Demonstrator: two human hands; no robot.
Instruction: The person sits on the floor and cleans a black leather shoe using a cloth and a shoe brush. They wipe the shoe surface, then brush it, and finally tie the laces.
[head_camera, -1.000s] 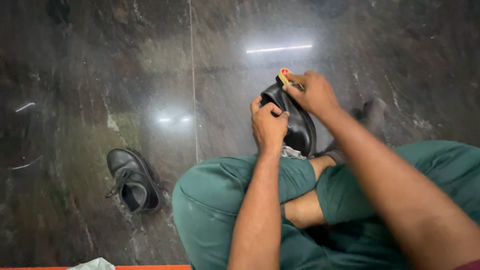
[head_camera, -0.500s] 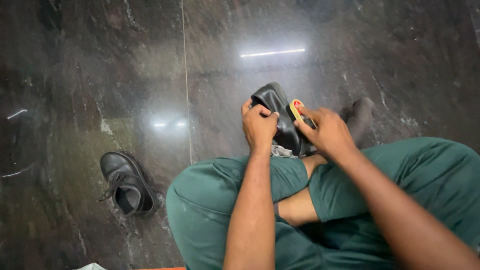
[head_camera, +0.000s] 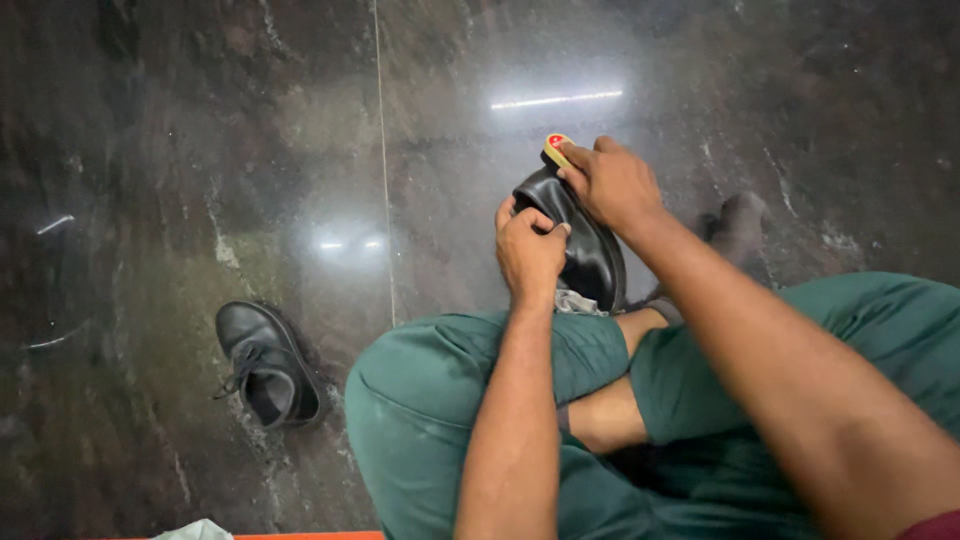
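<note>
I sit cross-legged in green trousers (head_camera: 440, 400) on a dark polished stone floor. My left hand (head_camera: 530, 250) grips the side of a black leather shoe (head_camera: 590, 250) that rests upright against my knee. My right hand (head_camera: 612, 185) holds a small brush with a yellow and red handle (head_camera: 556, 147) against the shoe's upper end. The brush's bristles are hidden behind my fingers. A second black lace-up shoe (head_camera: 268, 365) lies on the floor to my left, apart from both hands.
A grey cloth (head_camera: 575, 300) is tucked under the held shoe by my knee. A pale cloth (head_camera: 195, 530) shows at the bottom edge beside an orange strip (head_camera: 300, 536). Ceiling lights reflect on the floor (head_camera: 200, 150).
My right hand with the brush went down the shoe toward my knee, then back up to its top end. The left hand has kept its grip on the shoe.
</note>
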